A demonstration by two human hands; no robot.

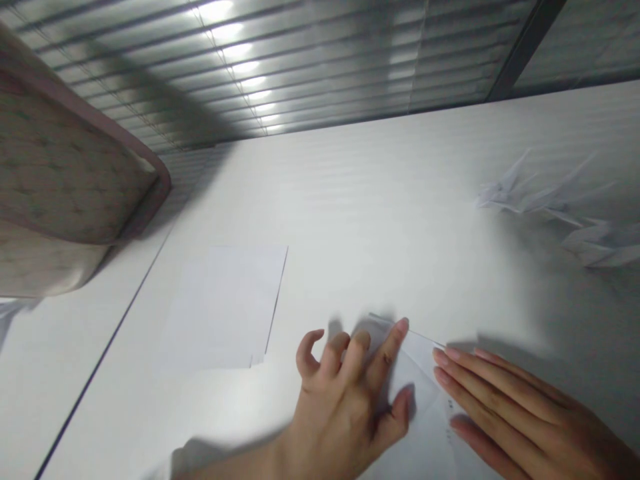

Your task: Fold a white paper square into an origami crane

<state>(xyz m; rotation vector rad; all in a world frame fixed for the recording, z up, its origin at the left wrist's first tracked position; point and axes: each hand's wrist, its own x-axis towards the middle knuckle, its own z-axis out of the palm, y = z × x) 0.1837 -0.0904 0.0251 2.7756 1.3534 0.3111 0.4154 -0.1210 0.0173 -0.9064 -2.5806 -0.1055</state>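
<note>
White desk (380, 200) here: paper cranes (545, 207) already folded, blank sheets (225, 307) left, one folded sheet (423, 413) pressed down by open left hand (345, 400) and right hand (520, 413), held apart.

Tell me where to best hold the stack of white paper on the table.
Probably pinch the stack of white paper at its right edge, coming from the right, where the left hand is nearest. The sheets lie flat on the table, and that edge shows a thin dark line, so it seems easiest to lift.

left hand (340, 407) clawed, fingers spread, right hand (520, 413) flat, fingers together
</note>
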